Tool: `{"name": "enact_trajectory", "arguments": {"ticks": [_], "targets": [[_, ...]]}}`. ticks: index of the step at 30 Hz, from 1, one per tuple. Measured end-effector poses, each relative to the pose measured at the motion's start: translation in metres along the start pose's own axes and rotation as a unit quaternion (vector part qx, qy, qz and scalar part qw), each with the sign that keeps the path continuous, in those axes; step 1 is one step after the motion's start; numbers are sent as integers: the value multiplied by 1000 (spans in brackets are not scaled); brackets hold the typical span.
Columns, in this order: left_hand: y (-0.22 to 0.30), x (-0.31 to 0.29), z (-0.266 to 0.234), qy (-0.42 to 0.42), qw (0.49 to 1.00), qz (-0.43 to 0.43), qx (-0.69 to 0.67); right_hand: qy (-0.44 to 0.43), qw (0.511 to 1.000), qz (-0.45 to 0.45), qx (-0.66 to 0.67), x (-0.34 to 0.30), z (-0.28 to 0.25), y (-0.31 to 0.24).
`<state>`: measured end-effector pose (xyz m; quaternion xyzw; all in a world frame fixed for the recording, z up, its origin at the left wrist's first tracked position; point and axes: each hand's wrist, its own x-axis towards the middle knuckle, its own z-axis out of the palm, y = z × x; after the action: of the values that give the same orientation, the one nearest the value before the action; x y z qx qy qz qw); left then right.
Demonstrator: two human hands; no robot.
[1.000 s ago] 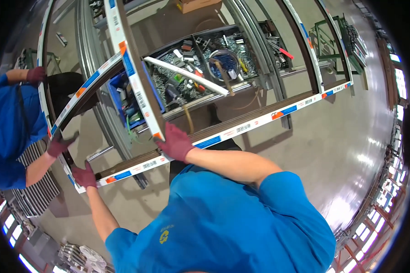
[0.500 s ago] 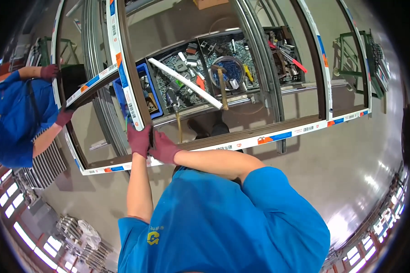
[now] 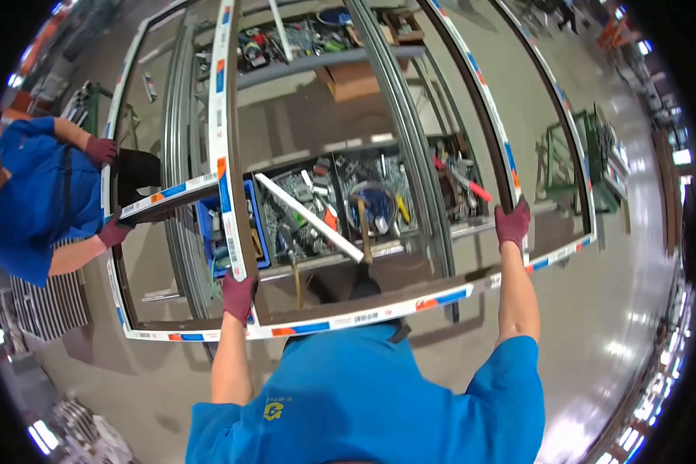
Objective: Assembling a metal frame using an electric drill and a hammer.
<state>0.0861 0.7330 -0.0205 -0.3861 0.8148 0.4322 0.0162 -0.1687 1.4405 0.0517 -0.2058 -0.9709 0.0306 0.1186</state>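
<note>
A large rectangular window frame (image 3: 371, 315), dark brown with white, orange and blue protective film, spans the view in front of me. My left hand (image 3: 240, 297), in a maroon glove, is closed around the left upright bar just above the near rail. Farther right, my right hand (image 3: 512, 223), gloved alike, grips the lower part of another upright bar, its fingers partly hidden behind it. At the left, a co-worker in blue has two maroon-gloved hands (image 3: 114, 231) on the frame's left portion.
Metal rails (image 3: 398, 100) run beneath the frame. Below it are bins of screws and fittings (image 3: 301, 189), a blue crate (image 3: 263, 232), a hammer (image 3: 363, 224) and a white strip (image 3: 309, 217). A green rack (image 3: 576, 155) stands at the right.
My right hand has left the corner beside my left hand and moved far right onto another upright bar. My view has shifted, showing more of the far side.
</note>
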Motion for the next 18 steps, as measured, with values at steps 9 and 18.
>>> {"name": "enact_trajectory", "arguments": {"ticks": [9, 18], "targets": [[-6, -11, -10, -18, 993, -7, -112, -235, 953, 32, 187, 124, 71, 76], [-1, -13, -36, 78, 996, 36, -1, -242, 946, -10, 214, 95, 57, 60]]}}
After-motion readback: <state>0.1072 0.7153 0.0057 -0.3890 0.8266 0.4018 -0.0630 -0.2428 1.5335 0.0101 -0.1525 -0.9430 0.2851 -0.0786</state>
